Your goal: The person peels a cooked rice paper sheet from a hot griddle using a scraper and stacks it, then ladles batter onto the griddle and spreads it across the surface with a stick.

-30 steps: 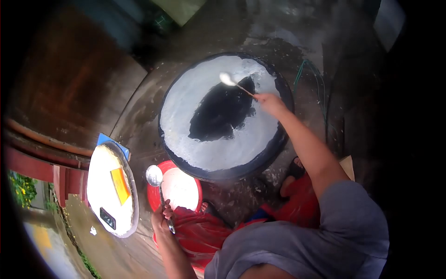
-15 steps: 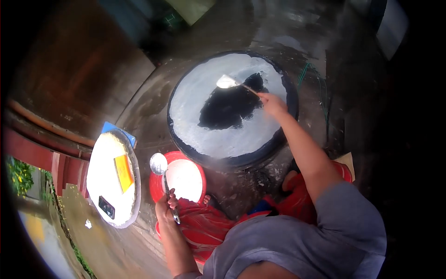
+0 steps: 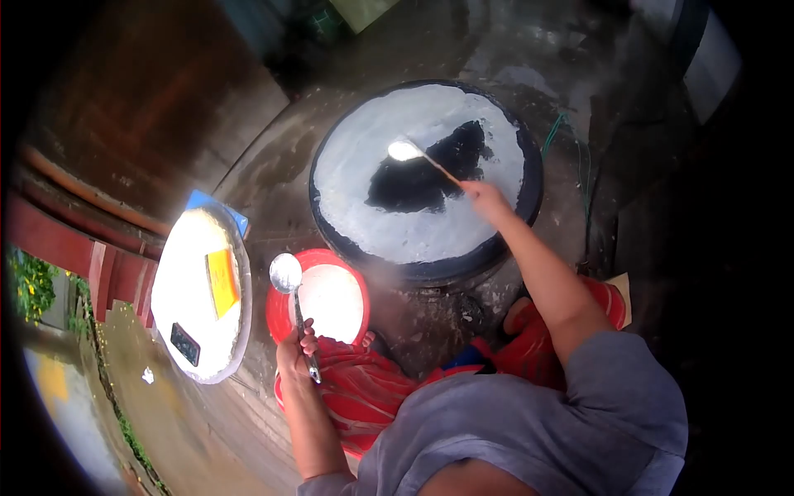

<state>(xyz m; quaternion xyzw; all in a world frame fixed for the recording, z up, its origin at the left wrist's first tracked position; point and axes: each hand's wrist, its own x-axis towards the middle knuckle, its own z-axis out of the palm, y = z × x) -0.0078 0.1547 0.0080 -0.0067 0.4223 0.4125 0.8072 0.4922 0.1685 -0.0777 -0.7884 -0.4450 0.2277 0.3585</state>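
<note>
My right hand [image 3: 486, 201] is closed on the thin wooden handle of a spreader [image 3: 438, 167]. The spreader's white-coated head rests on or just over a large round black griddle [image 3: 535, 178], at the left edge of a dark bare patch. White batter [image 3: 389, 240] covers most of the griddle around that patch. Lower left, my left hand [image 3: 296, 345] grips the handle of a metal ladle [image 3: 286, 273], its bowl up and whitish. The ladle bowl overlaps the left rim of a red basin [image 3: 275, 310] that holds white liquid [image 3: 331, 302].
On the left stands a round tray [image 3: 242, 306] with a white surface, bearing a yellow-orange object [image 3: 222, 283] and a black phone [image 3: 185, 344]. A blue item [image 3: 217, 211] sticks out behind it. A green cord [image 3: 554, 136] lies right of the griddle.
The dark bare patch has become smaller as white batter spreads over its lower and left parts. My right hand has moved the spreader over the griddle. The whole view has shifted slightly.
</note>
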